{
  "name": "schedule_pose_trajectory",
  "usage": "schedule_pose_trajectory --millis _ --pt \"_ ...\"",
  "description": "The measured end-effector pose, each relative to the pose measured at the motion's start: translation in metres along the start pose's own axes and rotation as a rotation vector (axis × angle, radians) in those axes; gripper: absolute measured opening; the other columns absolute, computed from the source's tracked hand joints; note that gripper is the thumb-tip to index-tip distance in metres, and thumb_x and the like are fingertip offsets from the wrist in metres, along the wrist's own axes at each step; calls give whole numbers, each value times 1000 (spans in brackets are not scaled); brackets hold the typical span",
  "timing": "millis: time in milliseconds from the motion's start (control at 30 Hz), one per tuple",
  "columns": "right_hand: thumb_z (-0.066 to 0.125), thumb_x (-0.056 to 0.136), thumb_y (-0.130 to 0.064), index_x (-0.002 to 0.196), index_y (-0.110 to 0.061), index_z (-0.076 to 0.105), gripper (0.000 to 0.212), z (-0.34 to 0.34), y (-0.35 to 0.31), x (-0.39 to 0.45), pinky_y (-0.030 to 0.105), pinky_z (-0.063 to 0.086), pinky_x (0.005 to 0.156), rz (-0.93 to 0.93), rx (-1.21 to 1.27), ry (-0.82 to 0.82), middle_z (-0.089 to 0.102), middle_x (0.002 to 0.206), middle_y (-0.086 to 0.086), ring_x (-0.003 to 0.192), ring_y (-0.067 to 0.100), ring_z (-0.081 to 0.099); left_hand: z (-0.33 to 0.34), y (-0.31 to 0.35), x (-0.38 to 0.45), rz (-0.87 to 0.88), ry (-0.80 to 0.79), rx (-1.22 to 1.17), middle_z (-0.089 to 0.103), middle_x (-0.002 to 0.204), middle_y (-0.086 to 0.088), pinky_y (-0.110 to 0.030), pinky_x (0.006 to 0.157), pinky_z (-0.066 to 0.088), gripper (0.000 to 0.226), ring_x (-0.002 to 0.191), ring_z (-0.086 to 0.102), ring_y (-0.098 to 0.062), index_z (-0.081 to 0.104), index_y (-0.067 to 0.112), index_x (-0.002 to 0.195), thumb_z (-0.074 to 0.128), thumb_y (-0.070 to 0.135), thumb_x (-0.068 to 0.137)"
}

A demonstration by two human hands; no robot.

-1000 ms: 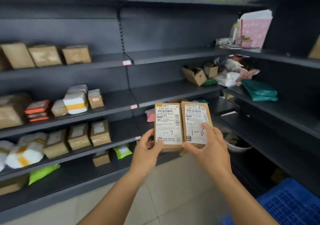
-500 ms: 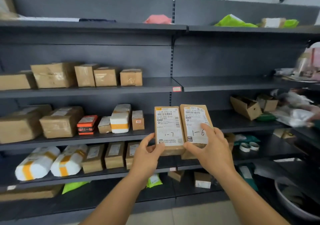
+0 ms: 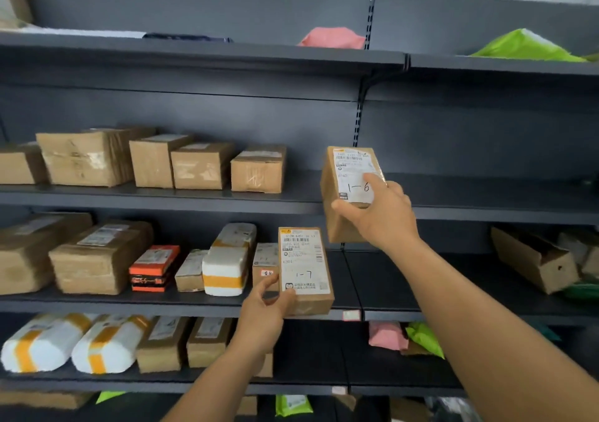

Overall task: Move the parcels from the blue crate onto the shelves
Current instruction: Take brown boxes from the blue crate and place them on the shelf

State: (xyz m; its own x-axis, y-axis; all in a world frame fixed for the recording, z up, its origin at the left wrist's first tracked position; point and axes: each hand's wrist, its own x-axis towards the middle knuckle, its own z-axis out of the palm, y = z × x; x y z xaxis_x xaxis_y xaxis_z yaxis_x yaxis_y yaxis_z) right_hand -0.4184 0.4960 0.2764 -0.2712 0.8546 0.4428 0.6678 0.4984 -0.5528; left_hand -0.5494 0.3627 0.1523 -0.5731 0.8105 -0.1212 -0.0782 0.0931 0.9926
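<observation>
Parcels split apart since a moment before: right hand [image 3: 385,214] clamped on 1-6 box [image 3: 351,178], raised toward upper shelf [image 3: 486,194]; left hand [image 3: 267,311] pinched 1-7 box [image 3: 304,269] lower. Shelving begun.

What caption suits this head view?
Left hand holds brown cardboard parcel 1-7; right hand lifts brown cardboard parcel 1-6.

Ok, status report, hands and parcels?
Left hand grips parcel 1-7 at middle shelf. Right hand holds parcel 1-6 raised toward upper shelf. Nothing blocking.

Single head-worn view, facing the dark shelves [image 3: 291,201] straight on, close up
</observation>
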Motion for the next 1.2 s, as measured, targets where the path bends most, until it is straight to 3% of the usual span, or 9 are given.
schedule_pose_trajectory --millis 67,200,300,433,600,800,900,1033,1200 --pt "61 78 -63 146 -28 33 81 10 -5 29 38 41 89 -8 11 7 41 137 6 124 29 37 -1 -1 18 -10 8 -16 65 108 5 -25 74 46 40 97 61 -10 48 32 130 61 24 93" --pt "61 78 -64 144 -27 36 79 32 -12 78 39 41 92 -9 14 21 44 135 8 125 31 39 -4 -5 54 -57 26 -3 65 107 6 -36 94 48 40 99 60 -12 49 31 130 62 24 92" --pt "59 78 -66 143 -27 39 78 53 -15 109 41 40 97 11 8 23 44 136 10 125 32 41 -6 -7 80 -59 13 24 65 107 7 -37 98 47 39 99 60 -11 50 29 130 62 23 93" --pt "48 85 -68 144 -25 40 73 82 -22 137 43 38 102 23 -55 -11 30 148 11 131 35 37 -9 -6 109 -55 -18 48 64 104 10 -25 82 50 35 92 61 -4 50 31 127 60 23 94" --pt "43 91 -63 152 -29 19 74 103 -27 148 48 33 107 -28 -79 -31 -9 159 0 145 29 1 -18 -2 135 -58 -25 67 63 98 13 -14 62 48 31 86 61 -1 48 32 123 58 22 95" --pt "69 81 -48 142 -30 36 72 129 -17 143 51 33 108 -279 -230 131 21 152 3 140 29 10 -27 -7 153 -67 -44 89 65 106 10 -17 71 48 37 93 61 -5 48 33 130 59 26 95" --pt "56 92 -46 150 -30 22 70 138 -19 159 53 25 114 -250 -259 55 12 158 4 145 30 -1 -29 -9 157 -70 -59 89 64 109 8 -18 74 48 36 96 61 -8 48 32 129 58 25 95" --pt "43 99 -42 152 -27 -12 79 141 -20 172 48 -2 118 -201 -318 -59 -16 161 0 146 24 -21 -29 -11 161 -67 -75 99 61 112 6 -17 73 49 39 93 59 -7 46 30 133 57 24 95" --pt "55 93 -42 154 -21 -3 87 140 -11 107 39 -1 118 -260 -92 34 -7 162 -3 148 15 -12 -29 -21 164 -71 -78 79 64 113 6 -13 70 47 39 91 60 -1 50 27 132 60 24 94"
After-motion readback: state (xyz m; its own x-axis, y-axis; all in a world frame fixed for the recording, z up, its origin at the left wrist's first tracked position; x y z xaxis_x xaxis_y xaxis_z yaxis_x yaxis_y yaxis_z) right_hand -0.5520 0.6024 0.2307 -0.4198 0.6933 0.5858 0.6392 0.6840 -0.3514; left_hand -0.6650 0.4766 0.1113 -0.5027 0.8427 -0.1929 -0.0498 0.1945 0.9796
